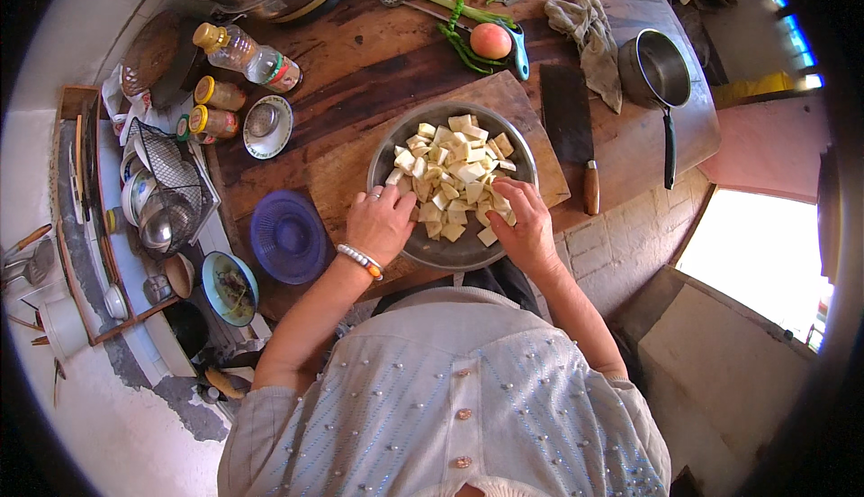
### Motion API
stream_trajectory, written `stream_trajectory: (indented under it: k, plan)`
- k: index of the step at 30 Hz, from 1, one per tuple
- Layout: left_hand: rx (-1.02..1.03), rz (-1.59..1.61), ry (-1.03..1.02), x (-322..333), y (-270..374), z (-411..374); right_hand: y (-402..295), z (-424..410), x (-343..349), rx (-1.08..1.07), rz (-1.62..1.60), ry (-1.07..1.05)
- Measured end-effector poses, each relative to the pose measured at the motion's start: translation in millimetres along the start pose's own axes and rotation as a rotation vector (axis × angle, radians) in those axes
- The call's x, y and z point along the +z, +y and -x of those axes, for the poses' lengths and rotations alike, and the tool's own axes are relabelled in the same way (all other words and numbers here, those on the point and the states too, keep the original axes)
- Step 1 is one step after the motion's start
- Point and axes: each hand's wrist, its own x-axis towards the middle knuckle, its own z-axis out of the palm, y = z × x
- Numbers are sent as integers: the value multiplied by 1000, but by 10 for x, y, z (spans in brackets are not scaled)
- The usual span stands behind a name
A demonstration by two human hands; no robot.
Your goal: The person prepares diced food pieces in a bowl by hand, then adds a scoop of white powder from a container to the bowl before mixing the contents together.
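A round metal bowl (pixel 459 257) stands on a wooden cutting board (pixel 351 176) in front of me. Inside it lies a heap of pale, cut vegetable chunks (pixel 453 180), possibly eggplant. My left hand (pixel 383 224), with a ring and a beaded bracelet, rests over the bowl's left rim, its fingertips at the chunks. On the right side, my right hand (pixel 523 220) reaches inside the rim, thumb and fingers apart, touching chunks at the edge of the heap. Whether the left fingers hold a chunk is hidden. A cleaver (pixel 570 119) with a wooden handle lies right of the board.
A purple plastic basket (pixel 287 237) is left of the board. A saucepan (pixel 653 72) and a cloth (pixel 590 38) lie at right. Behind are a tomato (pixel 491 41), green peppers (pixel 459 45) and a peeler (pixel 519 55). An oil bottle (pixel 250 58) and a small dish (pixel 268 139) stand back left.
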Motion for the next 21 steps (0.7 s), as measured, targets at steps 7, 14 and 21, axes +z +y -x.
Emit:
stream_trajectory:
  k: [7,14,21]
  plan:
    - [-35,107,-7,12,-45,-92,-107,-63,41,-62,-3,18]
    - [-229,1046,-104,-184,-250,-11,-281,-49,266,352,-675,-156]
    - [-198,939,16,-578,-53,62,-443,-255,561,584,-1126,-421]
